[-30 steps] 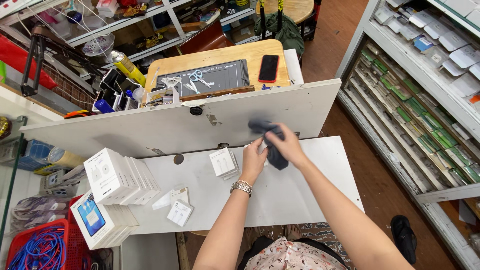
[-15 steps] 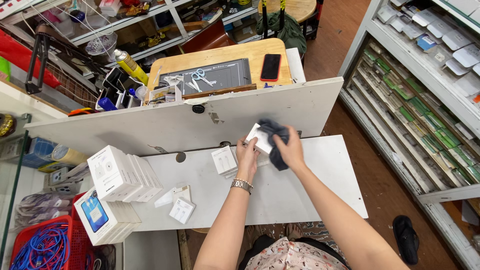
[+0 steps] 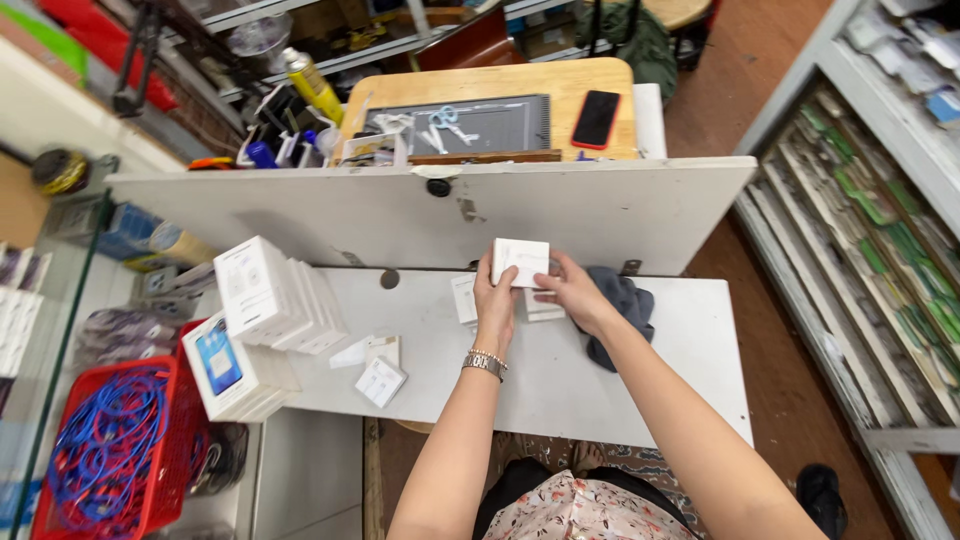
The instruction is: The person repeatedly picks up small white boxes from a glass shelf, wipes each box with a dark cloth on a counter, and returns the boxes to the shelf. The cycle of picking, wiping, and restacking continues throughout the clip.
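My left hand [image 3: 494,300], with a metal watch on the wrist, grips a small white box [image 3: 520,261] by its left side and holds it upright above the white desk [image 3: 560,390]. My right hand [image 3: 572,292] holds the box's right and lower edge with its thumb and fingertips. A dark grey cloth [image 3: 622,312] lies bunched under and behind my right palm on the desk. Two flat white packets [image 3: 464,298] lie on the desk just below the box.
An upright white panel [image 3: 400,212] backs the desk. At left are a row of white boxes [image 3: 282,296], a box with a blue picture [image 3: 232,370], small packets [image 3: 380,380] and a red basket of blue cables [image 3: 108,455]. Behind: a wooden table, red phone [image 3: 597,118]. Shelving stands at right.
The dark cloth was over the box in my right hand. Now it has slid down to the desk, and the bare white box is between both hands.
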